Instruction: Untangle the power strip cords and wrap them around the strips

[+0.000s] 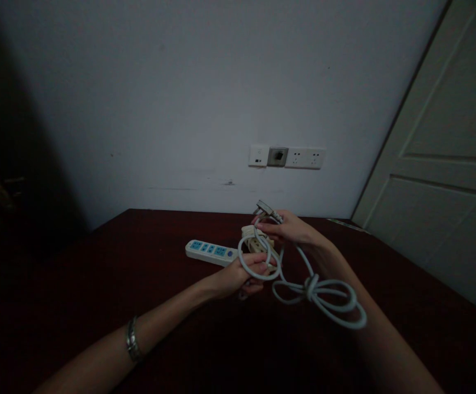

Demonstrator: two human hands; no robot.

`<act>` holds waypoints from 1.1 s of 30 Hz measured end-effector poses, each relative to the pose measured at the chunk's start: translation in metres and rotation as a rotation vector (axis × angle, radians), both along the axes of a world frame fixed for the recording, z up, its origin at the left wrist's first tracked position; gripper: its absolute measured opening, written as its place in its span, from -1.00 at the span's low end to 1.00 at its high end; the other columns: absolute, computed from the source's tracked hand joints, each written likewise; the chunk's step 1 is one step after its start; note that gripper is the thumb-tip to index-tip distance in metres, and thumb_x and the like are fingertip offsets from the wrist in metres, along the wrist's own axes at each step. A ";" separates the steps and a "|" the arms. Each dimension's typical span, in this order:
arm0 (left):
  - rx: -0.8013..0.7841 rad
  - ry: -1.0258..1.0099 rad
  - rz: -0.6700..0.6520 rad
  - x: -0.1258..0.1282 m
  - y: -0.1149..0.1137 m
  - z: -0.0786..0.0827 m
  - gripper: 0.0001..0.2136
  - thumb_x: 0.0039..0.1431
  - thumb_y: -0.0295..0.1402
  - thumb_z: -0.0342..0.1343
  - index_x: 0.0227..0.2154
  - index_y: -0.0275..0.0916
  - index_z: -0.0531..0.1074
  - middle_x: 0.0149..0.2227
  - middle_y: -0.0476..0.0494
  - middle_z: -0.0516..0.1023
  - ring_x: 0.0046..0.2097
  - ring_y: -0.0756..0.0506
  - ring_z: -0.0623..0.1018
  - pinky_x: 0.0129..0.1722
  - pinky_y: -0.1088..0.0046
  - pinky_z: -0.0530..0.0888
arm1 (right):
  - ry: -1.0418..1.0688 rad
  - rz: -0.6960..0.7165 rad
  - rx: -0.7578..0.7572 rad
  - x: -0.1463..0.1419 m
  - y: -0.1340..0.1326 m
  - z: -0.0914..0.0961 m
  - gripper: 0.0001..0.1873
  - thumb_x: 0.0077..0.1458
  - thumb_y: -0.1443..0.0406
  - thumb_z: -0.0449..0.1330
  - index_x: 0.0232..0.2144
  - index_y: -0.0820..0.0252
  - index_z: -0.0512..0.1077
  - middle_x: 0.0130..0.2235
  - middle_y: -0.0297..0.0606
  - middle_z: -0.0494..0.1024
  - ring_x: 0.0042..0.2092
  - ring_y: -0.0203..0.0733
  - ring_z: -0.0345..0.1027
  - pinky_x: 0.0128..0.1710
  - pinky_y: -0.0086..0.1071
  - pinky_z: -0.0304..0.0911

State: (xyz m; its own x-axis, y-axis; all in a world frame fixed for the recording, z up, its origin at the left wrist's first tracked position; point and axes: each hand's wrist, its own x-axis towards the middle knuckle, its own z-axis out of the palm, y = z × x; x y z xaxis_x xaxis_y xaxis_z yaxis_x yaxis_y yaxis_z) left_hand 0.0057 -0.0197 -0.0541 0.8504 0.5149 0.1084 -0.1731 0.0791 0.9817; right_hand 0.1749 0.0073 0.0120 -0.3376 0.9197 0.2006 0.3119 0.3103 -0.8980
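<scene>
1. The white cable (pixel 336 321) is in the person's two hands, above the dark red tabletop (pixel 172 328) and in front of the pale wall (pixel 172 98)
2. The left hand (pixel 246 273) has its fingers closed on the cable where it curves into a round loop; exactly how each finger wraps it is too dim to tell
3. The right hand (pixel 285 227) grips the same cable between thumb and fingers, close to the plug (pixel 265 208), which sticks up and to the left with its pins toward the left
4. From beneath the right hand the cable runs down to a knot (pixel 311 288), with several loose loops spreading beside it, in front of the right forearm
5. Behind the hands lies a cream-coloured bundle (pixel 247 231), partly hidden by them
6. A white power strip (pixel 208 253) with blue socket panels rests on the tabletop, its right end running behind the left hand
7. A metallic band (pixel 132 340) circles the left wrist
8. On the wall, above the hands, a row of socket plates (pixel 304 158) is mounted, one of them grey; a panelled door (pixel 439 191) stands at right
</scene>
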 end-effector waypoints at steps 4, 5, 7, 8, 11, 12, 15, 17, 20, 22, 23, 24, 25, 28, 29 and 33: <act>0.035 0.061 -0.027 -0.003 0.002 -0.001 -0.70 0.06 -0.15 0.03 -0.26 -0.29 0.30 -0.61 0.05 0.26 -0.69 0.10 0.22 -0.73 0.60 0.05 | 0.072 0.123 -0.010 -0.005 -0.004 0.002 -0.74 -0.07 0.18 0.21 -0.35 0.24 0.42 -0.51 -0.32 0.44 -0.57 -0.38 0.20 -0.64 -0.52 0.02; 0.033 0.055 -0.011 -0.003 0.003 -0.001 -0.71 0.06 -0.16 0.03 -0.29 -0.29 0.30 -0.61 0.04 0.26 -0.68 0.11 0.22 -0.72 0.61 0.04 | 0.113 0.132 -0.024 -0.006 -0.005 0.003 -0.75 -0.07 0.18 0.20 -0.36 0.23 0.41 -0.47 -0.29 0.47 -0.58 -0.40 0.18 -0.65 -0.52 0.02; 0.023 0.019 0.034 -0.004 0.003 -0.001 -0.75 0.06 -0.18 0.04 -0.33 -0.29 0.29 -0.61 0.08 0.20 -0.68 0.14 0.12 -0.71 0.61 -0.02 | 0.194 0.104 -0.058 -0.006 -0.006 0.005 -0.77 -0.06 0.19 0.20 -0.38 0.22 0.38 -0.42 -0.25 0.51 -0.63 -0.44 0.12 -0.68 -0.52 -0.01; 0.018 -0.001 0.059 -0.004 0.003 0.000 -0.76 0.06 -0.19 0.04 -0.36 -0.29 0.28 -0.62 0.11 0.15 -0.67 0.15 0.07 -0.70 0.61 -0.06 | 0.226 0.077 -0.071 -0.006 -0.006 0.005 -0.79 -0.07 0.20 0.20 -0.39 0.22 0.36 -0.43 -0.25 0.51 -0.65 -0.46 0.08 -0.69 -0.52 -0.04; 0.032 -0.025 0.156 -0.003 0.001 0.000 -0.77 0.06 -0.19 0.02 -0.42 -0.27 0.23 -0.63 0.14 0.07 -0.66 0.15 0.00 -0.69 0.60 -0.10 | 0.287 0.033 -0.070 -0.002 -0.001 0.001 -0.81 -0.07 0.22 0.19 -0.44 0.26 0.36 -0.66 -0.38 0.38 -0.70 -0.48 -0.05 -0.71 -0.52 -0.14; 0.047 -0.025 0.196 -0.003 0.000 0.000 -0.77 0.06 -0.19 0.02 -0.43 -0.26 0.22 -0.63 0.14 0.06 -0.66 0.15 0.00 -0.69 0.60 -0.10 | 0.307 0.031 -0.072 -0.001 0.001 -0.001 -0.81 -0.06 0.23 0.19 -0.45 0.27 0.37 -0.74 -0.45 0.28 -0.71 -0.48 -0.08 -0.70 -0.53 -0.16; 0.082 -0.022 0.277 -0.002 -0.001 -0.002 -0.77 0.05 -0.19 0.01 -0.40 -0.26 0.21 -0.64 0.15 0.07 -0.67 0.14 0.00 -0.70 0.59 -0.10 | 0.391 0.026 -0.124 0.003 0.010 -0.007 -0.81 -0.09 0.24 0.20 -0.47 0.29 0.37 -0.82 -0.56 0.06 -0.73 -0.50 -0.18 -0.72 -0.53 -0.25; 0.097 -0.029 0.292 -0.001 -0.001 -0.004 -0.75 0.05 -0.16 0.00 -0.40 -0.26 0.20 -0.65 0.17 0.05 -0.68 0.14 -0.01 -0.70 0.58 -0.11 | 0.447 -0.003 -0.182 0.005 0.014 -0.010 -0.81 -0.16 0.28 0.25 -0.47 0.27 0.35 -0.79 -0.54 0.14 -0.73 -0.53 -0.20 -0.73 -0.55 -0.31; 0.107 -0.053 0.312 0.003 -0.002 -0.007 -0.69 0.04 -0.10 0.00 -0.41 -0.27 0.18 -0.67 0.19 0.02 -0.68 0.15 -0.02 -0.69 0.57 -0.12 | 0.484 -0.083 -0.250 0.007 0.019 -0.014 -0.78 -0.26 0.35 0.29 -0.49 0.27 0.33 -0.66 -0.39 0.36 -0.73 -0.57 -0.17 -0.75 -0.57 -0.34; 0.100 -0.063 0.327 0.006 -0.003 -0.010 -0.67 0.04 -0.07 0.00 -0.41 -0.28 0.18 -0.67 0.20 0.01 -0.68 0.15 -0.02 -0.68 0.57 -0.12 | 0.486 -0.130 -0.279 0.008 0.021 -0.017 -0.78 -0.28 0.39 0.28 -0.50 0.30 0.34 -0.59 -0.30 0.44 -0.72 -0.59 -0.15 -0.76 -0.59 -0.34; 0.098 -0.064 0.333 0.008 -0.004 -0.011 -0.66 0.04 -0.06 0.00 -0.41 -0.28 0.17 -0.67 0.20 0.01 -0.68 0.15 -0.02 -0.67 0.56 -0.12 | 0.488 -0.149 -0.289 0.009 0.023 -0.019 -0.80 -0.28 0.40 0.28 -0.50 0.31 0.34 -0.58 -0.27 0.46 -0.73 -0.59 -0.15 -0.76 -0.60 -0.34; 0.097 -0.064 0.338 0.009 -0.005 -0.012 -0.66 0.04 -0.05 0.00 -0.41 -0.28 0.17 -0.67 0.19 0.01 -0.67 0.15 -0.02 -0.67 0.56 -0.11 | 0.491 -0.164 -0.296 0.010 0.024 -0.020 -0.81 -0.27 0.41 0.27 -0.49 0.31 0.35 -0.57 -0.26 0.47 -0.73 -0.59 -0.14 -0.77 -0.60 -0.34; 0.099 -0.061 0.343 0.010 -0.006 -0.013 -0.65 0.04 -0.05 -0.01 -0.41 -0.28 0.17 -0.67 0.19 0.01 -0.67 0.15 -0.01 -0.67 0.56 -0.11 | 0.496 -0.178 -0.302 0.011 0.025 -0.021 -0.82 -0.25 0.42 0.26 -0.49 0.32 0.35 -0.57 -0.24 0.47 -0.73 -0.59 -0.14 -0.78 -0.61 -0.33; 0.109 -0.037 0.353 0.013 -0.009 -0.014 -0.66 0.07 -0.04 -0.04 -0.42 -0.28 0.16 -0.66 0.17 0.02 -0.66 0.14 0.00 -0.65 0.55 -0.10 | 0.526 -0.216 -0.324 0.014 0.027 -0.022 -0.87 -0.22 0.46 0.22 -0.50 0.31 0.35 -0.58 -0.25 0.47 -0.73 -0.59 -0.14 -0.79 -0.63 -0.30; 0.110 -0.031 0.355 0.013 -0.010 -0.014 -0.66 0.08 -0.05 -0.05 -0.42 -0.27 0.16 -0.65 0.17 0.03 -0.65 0.14 0.00 -0.65 0.55 -0.10 | 0.538 -0.223 -0.338 0.015 0.027 -0.022 -0.88 -0.22 0.47 0.21 -0.51 0.31 0.35 -0.59 -0.27 0.46 -0.73 -0.60 -0.15 -0.79 -0.64 -0.29; 0.097 -0.028 0.363 0.015 -0.015 -0.013 -0.71 0.12 -0.09 -0.08 -0.40 -0.26 0.14 -0.63 0.16 0.03 -0.64 0.14 0.00 -0.65 0.56 -0.08 | 0.561 -0.239 -0.381 0.017 0.026 -0.021 -0.88 -0.22 0.51 0.18 -0.51 0.33 0.35 -0.63 -0.31 0.42 -0.74 -0.62 -0.16 -0.79 -0.67 -0.27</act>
